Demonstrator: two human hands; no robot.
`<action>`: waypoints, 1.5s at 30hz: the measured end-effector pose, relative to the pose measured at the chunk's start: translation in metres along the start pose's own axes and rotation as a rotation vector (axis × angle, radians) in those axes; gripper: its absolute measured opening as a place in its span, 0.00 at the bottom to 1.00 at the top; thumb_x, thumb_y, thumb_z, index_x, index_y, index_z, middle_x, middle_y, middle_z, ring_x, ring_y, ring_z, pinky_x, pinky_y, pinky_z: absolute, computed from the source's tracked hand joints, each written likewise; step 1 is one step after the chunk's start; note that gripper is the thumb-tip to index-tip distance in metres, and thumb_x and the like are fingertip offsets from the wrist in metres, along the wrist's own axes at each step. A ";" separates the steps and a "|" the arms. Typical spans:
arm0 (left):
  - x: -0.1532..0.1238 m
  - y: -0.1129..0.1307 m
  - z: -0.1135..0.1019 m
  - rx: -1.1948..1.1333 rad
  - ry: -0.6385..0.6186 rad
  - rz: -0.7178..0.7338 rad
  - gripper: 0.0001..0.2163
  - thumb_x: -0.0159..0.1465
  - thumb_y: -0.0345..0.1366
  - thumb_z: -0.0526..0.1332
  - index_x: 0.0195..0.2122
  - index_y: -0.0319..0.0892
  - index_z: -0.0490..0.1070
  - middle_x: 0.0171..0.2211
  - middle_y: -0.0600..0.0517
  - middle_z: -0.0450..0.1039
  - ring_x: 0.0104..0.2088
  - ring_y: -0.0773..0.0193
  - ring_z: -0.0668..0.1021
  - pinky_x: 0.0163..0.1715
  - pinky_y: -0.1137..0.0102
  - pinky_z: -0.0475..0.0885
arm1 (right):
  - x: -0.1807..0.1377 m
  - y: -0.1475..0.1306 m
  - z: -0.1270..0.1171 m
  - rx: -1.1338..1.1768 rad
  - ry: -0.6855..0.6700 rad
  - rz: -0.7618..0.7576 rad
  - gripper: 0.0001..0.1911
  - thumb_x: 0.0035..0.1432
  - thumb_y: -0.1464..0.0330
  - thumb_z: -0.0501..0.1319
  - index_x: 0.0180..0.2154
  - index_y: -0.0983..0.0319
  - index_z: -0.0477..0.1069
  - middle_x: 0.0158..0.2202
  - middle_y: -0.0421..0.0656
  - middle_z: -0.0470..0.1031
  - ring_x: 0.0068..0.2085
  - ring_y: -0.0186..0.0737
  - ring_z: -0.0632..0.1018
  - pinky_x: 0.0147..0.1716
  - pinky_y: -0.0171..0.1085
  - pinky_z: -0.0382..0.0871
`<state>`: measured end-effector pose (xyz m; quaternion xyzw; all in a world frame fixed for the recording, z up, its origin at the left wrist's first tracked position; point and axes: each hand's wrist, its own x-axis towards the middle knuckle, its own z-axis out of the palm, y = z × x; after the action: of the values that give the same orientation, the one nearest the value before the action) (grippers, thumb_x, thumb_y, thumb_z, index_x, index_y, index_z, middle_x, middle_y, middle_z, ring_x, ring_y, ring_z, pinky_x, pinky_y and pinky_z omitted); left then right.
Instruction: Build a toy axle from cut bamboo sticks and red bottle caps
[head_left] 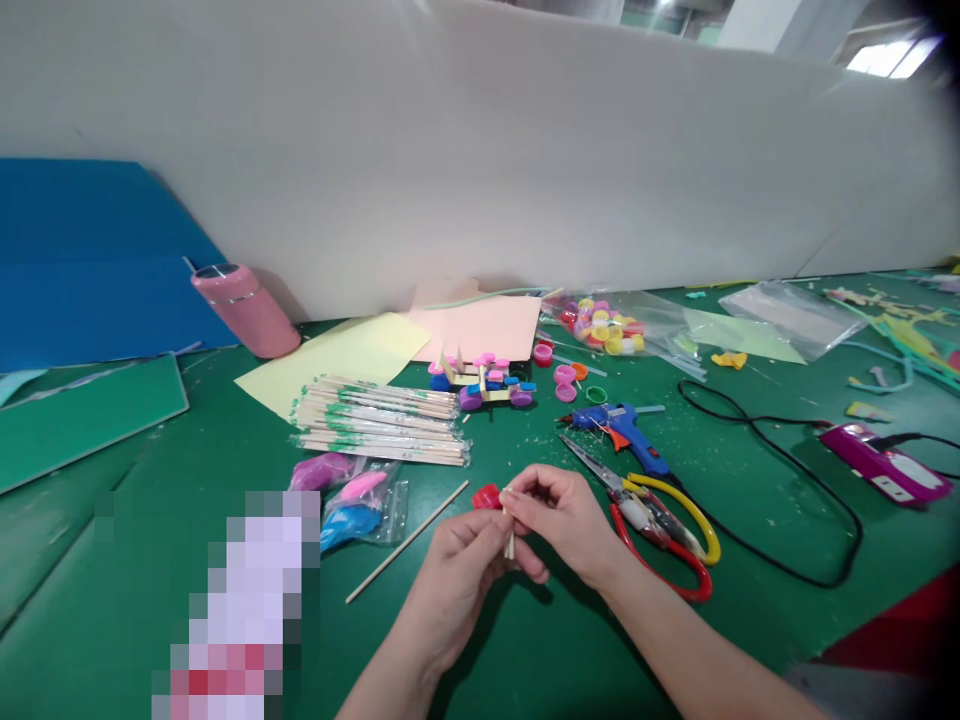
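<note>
On my far left a blue board (75,265) leans by the white wall (465,150), with a green board (90,425) in front of it, and a pink flask (247,310) stands beside them, looking tilted through this lens. Next I see a yellow sheet (352,352), its near edge under a row of wrapped sticks (382,425), and nearer me some bags of coloured clay (356,500). A loose stick (407,542) lies slantwise on the green tabletop (495,660), just left of the hands. I have the left hand (465,560) with thumb and fingers closed in a pinch on short pale wooden pieces (511,546), which sit between the two hands, above the tabletop; I cannot tell how many there are. A red cap (486,497) shows just beyond the fingertips, and farther back are small toy cars (491,385). The right hand (555,510) has thumb and forefinger brought together on the pieces' upper end, its other fingers curled. Right of it lie pliers (634,505) with red and yellow handles, a blue glue gun (626,432) just behind them, and, well apart, a purple device (885,463) with a black cable (810,470).
</note>
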<state>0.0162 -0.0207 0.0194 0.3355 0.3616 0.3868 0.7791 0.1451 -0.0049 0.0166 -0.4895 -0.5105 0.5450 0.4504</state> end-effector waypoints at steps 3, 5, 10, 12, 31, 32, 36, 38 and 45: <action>0.000 0.000 0.000 0.067 0.018 0.028 0.14 0.59 0.39 0.56 0.23 0.36 0.74 0.19 0.47 0.75 0.24 0.61 0.74 0.32 0.66 0.67 | -0.001 -0.002 0.000 -0.032 0.004 -0.024 0.10 0.49 0.63 0.61 0.25 0.64 0.68 0.17 0.36 0.67 0.19 0.29 0.66 0.19 0.29 0.59; 0.000 -0.001 -0.002 0.162 0.022 0.065 0.15 0.60 0.39 0.56 0.22 0.37 0.74 0.20 0.47 0.75 0.26 0.60 0.74 0.34 0.66 0.66 | -0.002 -0.003 -0.001 -0.056 0.005 -0.044 0.10 0.50 0.63 0.61 0.25 0.64 0.69 0.18 0.36 0.67 0.19 0.29 0.66 0.19 0.29 0.58; 0.001 0.000 -0.004 0.373 0.015 0.159 0.17 0.62 0.39 0.53 0.22 0.38 0.75 0.23 0.47 0.75 0.29 0.60 0.72 0.38 0.67 0.62 | -0.005 -0.004 -0.005 -0.126 0.013 -0.127 0.09 0.50 0.63 0.61 0.26 0.63 0.70 0.19 0.35 0.65 0.19 0.28 0.64 0.18 0.28 0.57; 0.001 0.001 -0.004 0.393 0.014 0.167 0.17 0.62 0.39 0.53 0.22 0.38 0.76 0.23 0.47 0.75 0.30 0.60 0.72 0.37 0.67 0.62 | -0.005 -0.004 -0.006 -0.142 0.018 -0.156 0.09 0.50 0.64 0.61 0.26 0.63 0.70 0.20 0.36 0.65 0.20 0.28 0.64 0.19 0.29 0.57; 0.001 0.002 -0.004 0.366 -0.011 0.170 0.17 0.62 0.39 0.53 0.22 0.38 0.76 0.23 0.48 0.74 0.30 0.60 0.71 0.37 0.67 0.62 | -0.006 -0.002 -0.004 -0.110 0.029 -0.178 0.07 0.50 0.65 0.61 0.26 0.64 0.70 0.20 0.36 0.65 0.20 0.28 0.64 0.19 0.29 0.57; 0.001 0.002 -0.004 0.366 -0.012 0.171 0.17 0.62 0.39 0.53 0.22 0.38 0.76 0.23 0.48 0.74 0.30 0.60 0.71 0.37 0.67 0.62 | -0.006 -0.002 -0.004 -0.107 0.029 -0.179 0.07 0.50 0.66 0.61 0.26 0.64 0.70 0.20 0.36 0.65 0.20 0.28 0.64 0.19 0.29 0.57; 0.000 0.001 -0.003 0.353 0.008 0.177 0.17 0.61 0.39 0.54 0.21 0.38 0.75 0.22 0.48 0.74 0.30 0.60 0.71 0.37 0.67 0.63 | -0.006 -0.001 -0.003 -0.091 0.028 -0.182 0.07 0.50 0.66 0.61 0.26 0.64 0.70 0.20 0.36 0.65 0.20 0.28 0.64 0.19 0.29 0.57; 0.000 0.001 -0.002 0.344 0.032 0.184 0.17 0.61 0.39 0.54 0.21 0.38 0.75 0.22 0.48 0.74 0.30 0.61 0.71 0.37 0.67 0.63 | -0.005 -0.001 -0.003 -0.079 0.022 -0.180 0.07 0.51 0.66 0.61 0.26 0.64 0.69 0.20 0.36 0.65 0.20 0.28 0.64 0.19 0.29 0.56; 0.000 0.001 -0.001 0.344 0.035 0.181 0.17 0.61 0.39 0.54 0.20 0.38 0.75 0.21 0.48 0.74 0.29 0.61 0.71 0.37 0.66 0.63 | -0.006 -0.001 -0.003 -0.060 0.023 -0.171 0.07 0.51 0.66 0.61 0.27 0.64 0.69 0.20 0.36 0.65 0.20 0.28 0.64 0.19 0.29 0.57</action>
<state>0.0150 -0.0199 0.0201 0.4879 0.4044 0.3935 0.6660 0.1492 -0.0105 0.0178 -0.4635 -0.5612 0.4835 0.4862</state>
